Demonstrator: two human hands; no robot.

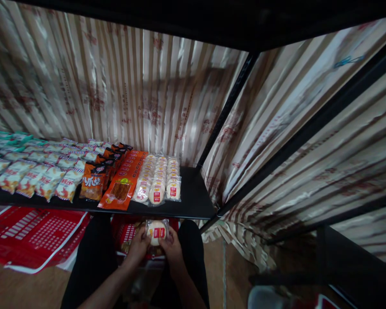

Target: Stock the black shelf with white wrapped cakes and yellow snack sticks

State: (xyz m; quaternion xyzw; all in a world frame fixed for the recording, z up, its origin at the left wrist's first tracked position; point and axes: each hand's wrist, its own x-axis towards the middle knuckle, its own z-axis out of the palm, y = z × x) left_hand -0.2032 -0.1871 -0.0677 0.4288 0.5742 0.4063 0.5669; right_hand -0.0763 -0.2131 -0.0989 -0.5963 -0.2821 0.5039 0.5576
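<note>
Between my knees, a clear packet of round white rice crackers (156,232) with a red label is held from both sides. My left hand (140,242) grips its left edge, and my right hand (172,244) grips its right edge. Below the packet stands a red basket (128,231) with more goods in it, mostly hidden by my hands. On the black shelf (193,189) just ahead, similar cracker packets (156,189) stand in several rows. Left of them lies a long orange snack bag (122,182).
Orange-brown bags (92,182) and white snack bags (69,184) fill the shelf's left part. A red basket (48,231) sits under the shelf at left. Black frame posts (225,111) and a striped curtain (131,86) stand behind and to the right. A dark shelf edge hangs overhead.
</note>
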